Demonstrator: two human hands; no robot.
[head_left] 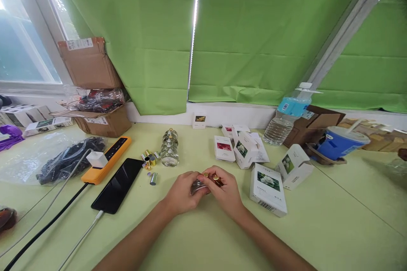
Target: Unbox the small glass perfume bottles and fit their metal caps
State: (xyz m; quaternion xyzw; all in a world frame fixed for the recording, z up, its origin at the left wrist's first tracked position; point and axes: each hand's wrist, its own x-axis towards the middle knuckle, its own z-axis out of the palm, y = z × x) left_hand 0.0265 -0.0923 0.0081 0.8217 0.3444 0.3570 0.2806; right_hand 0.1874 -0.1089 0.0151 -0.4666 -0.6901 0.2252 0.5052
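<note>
In the middle of the table my left hand [184, 192] is closed around a small glass bottle [196, 186], mostly covered by the fingers. My right hand [226, 190] meets it from the other side, fingers curled around small gold caps [216, 178]; its thumb rests against the bottle. Whether a cap sits on the bottle's neck cannot be made out. Beyond my left hand stands a stack of clear glass bottles [170, 150] with a gold top. Left of that stack lies a cluster of gold and silver caps [149, 159], with a silver cap [153, 178] nearer me.
White flower-printed boxes [267, 190] and white cards [224, 148] lie to the right. Behind them are a water bottle [280, 127] and a blue cup [341, 142]. A phone [117, 186], an orange power strip [106, 161], cables and a cardboard box [101, 123] occupy the left.
</note>
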